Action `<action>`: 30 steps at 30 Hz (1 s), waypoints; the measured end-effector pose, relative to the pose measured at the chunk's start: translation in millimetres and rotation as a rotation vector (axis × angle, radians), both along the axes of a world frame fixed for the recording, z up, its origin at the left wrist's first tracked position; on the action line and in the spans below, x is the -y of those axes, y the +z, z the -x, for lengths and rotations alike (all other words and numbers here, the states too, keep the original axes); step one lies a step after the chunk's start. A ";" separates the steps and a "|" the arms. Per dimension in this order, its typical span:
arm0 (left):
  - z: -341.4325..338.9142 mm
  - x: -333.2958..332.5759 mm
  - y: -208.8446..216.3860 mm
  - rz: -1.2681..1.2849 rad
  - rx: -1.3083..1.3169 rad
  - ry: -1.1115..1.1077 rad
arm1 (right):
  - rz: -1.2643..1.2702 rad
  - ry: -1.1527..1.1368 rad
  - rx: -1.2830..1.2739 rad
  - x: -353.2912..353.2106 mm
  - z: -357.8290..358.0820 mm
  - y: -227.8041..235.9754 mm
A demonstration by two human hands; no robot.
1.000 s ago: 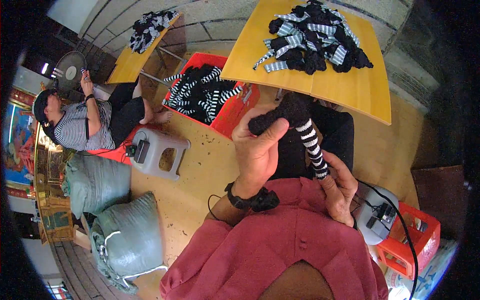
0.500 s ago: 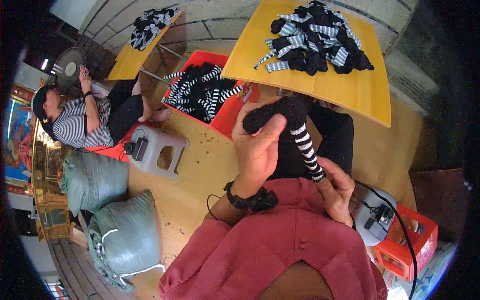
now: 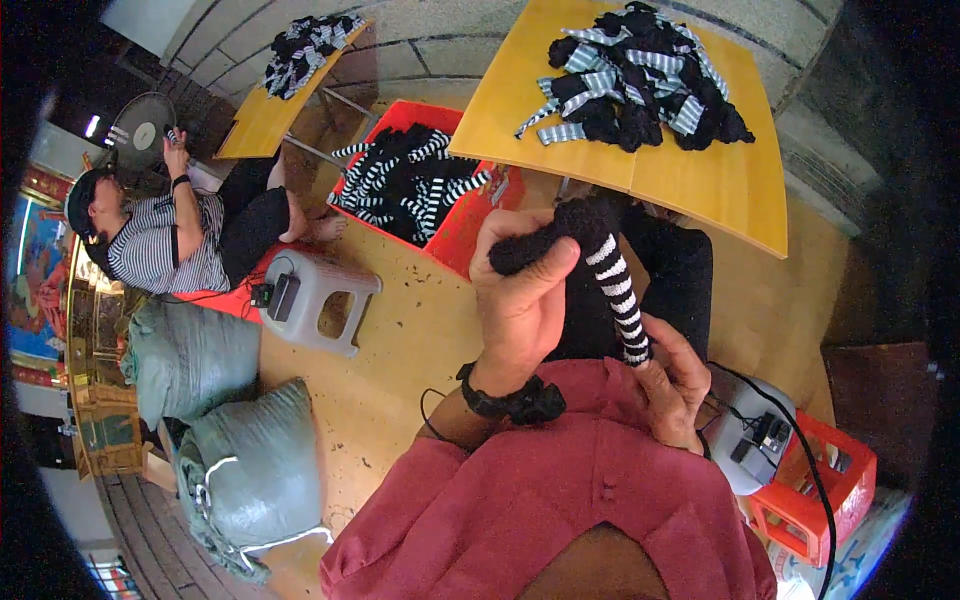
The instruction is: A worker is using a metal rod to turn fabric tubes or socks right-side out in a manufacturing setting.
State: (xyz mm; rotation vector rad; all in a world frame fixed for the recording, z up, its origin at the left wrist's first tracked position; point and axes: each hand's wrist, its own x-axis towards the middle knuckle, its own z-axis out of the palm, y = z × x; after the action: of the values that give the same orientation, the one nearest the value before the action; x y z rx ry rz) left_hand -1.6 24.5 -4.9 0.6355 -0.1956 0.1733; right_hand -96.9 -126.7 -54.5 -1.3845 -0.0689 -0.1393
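A knitted sock (image 3: 621,300) with a fuzzy black part and a narrow black-and-white striped tube is stretched between my hands in front of my chest. My left hand (image 3: 520,300), closed with the thumb on top, grips the fuzzy black part. Lower down and to the right, my right hand (image 3: 672,385) pinches the end of the striped tube between thumb and fingers. The fuzzy part bends over at the top; the striped tube slants down toward my right hand.
A yellow table (image 3: 500,120) ahead bears a heap of black and grey-striped knit pieces (image 3: 640,80). Beside it, a red crate (image 3: 455,255) holds striped ones. A co-worker (image 3: 165,240) sits at left near a grey stool (image 3: 320,300). Stuffed sacks (image 3: 250,480) stand lower left; a red stool (image 3: 820,490), lower right.
The black part has turned slightly in my left hand, its top bunching up a little. My right hand keeps its pinch on the striped end. The view has shifted slightly.
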 end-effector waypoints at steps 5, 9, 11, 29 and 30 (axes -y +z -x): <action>2.4 4.1 -5.8 -0.048 0.045 -0.008 | -0.480 0.228 -0.208 3.2 -2.9 12.3; -0.3 1.0 -2.4 -0.030 0.031 -0.030 | -0.490 0.260 -0.255 4.3 -7.2 19.1; -5.4 -0.6 0.6 -0.015 0.027 -0.018 | -0.360 0.210 -0.220 5.0 -6.6 18.4; 1.3 -2.9 -4.6 -0.157 0.085 0.197 | -0.102 -0.016 -0.005 -4.3 -6.2 12.6; 1.3 -3.1 -5.5 -0.155 0.086 0.195 | -0.214 0.022 -0.134 -4.3 -6.0 17.3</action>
State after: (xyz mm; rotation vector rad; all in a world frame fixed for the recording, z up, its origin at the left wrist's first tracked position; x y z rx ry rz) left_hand -2.8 27.6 -10.4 0.8028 -0.2313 0.3763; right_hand -90.9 -122.3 -37.2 -1.1759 0.0414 -0.0339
